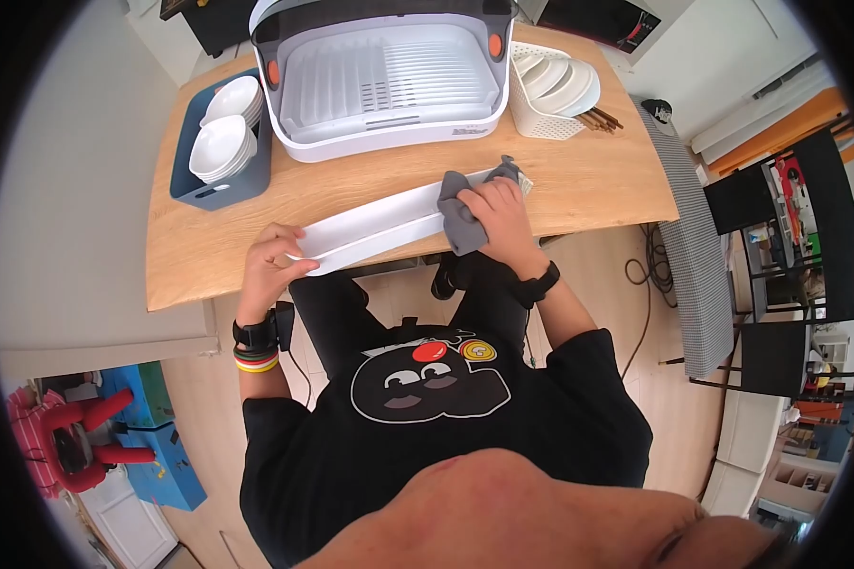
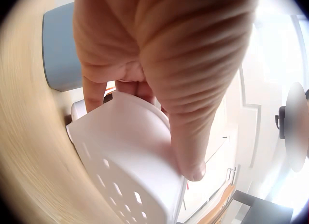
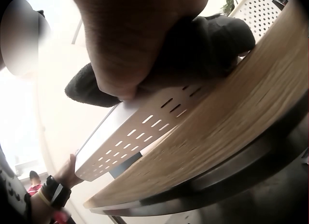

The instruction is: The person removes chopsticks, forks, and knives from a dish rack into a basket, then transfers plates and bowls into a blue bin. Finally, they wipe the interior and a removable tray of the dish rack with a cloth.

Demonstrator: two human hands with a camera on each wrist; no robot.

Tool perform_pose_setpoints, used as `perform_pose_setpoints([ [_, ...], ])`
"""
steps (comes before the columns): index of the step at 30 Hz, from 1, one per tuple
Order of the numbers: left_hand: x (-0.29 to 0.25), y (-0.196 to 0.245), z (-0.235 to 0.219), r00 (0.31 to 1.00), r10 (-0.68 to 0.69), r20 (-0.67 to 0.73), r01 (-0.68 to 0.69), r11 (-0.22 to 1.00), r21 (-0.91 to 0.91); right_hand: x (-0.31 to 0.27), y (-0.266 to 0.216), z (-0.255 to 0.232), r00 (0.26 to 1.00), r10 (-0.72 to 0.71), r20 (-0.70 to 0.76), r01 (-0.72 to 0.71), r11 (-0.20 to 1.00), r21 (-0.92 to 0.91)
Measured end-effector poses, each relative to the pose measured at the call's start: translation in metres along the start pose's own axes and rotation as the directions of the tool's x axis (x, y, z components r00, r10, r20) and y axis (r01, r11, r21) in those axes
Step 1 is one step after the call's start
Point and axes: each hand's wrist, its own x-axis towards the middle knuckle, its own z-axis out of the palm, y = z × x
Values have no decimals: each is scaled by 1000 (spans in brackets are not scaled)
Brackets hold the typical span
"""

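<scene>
The head view looks down; both wrist views face the same white tray (image 1: 365, 228) closely.

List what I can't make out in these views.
White tray, right end: head view, partly covered by grey cloth and right hand.
White tray, remainder: left wrist view, cut by bottom edge.
Blue bin, part: left wrist view, behind left hand.
Small print: head view, too small.

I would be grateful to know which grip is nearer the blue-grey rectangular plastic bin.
Left: the left grip is on the person's side of the bin, slightly right; the right grip, holding a dark-grey cloth, is much farther to the bin's right.
</scene>
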Motion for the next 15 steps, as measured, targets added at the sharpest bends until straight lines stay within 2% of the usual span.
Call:
perform_pose_setpoints([
  [4,-1,-1,-2,996,50,-69,-43,995,93,-7,4,0,999,54,3,-53,998,-26],
  [9,1,-8,-8,998,-62,-11,63,993,99,-11,5,-1,997,78,21,-77,996,-49],
  [15,5,-9,-13,997,-72,15,68,982,179,-19,10,2,995,97,7,-97,994,-52],
])
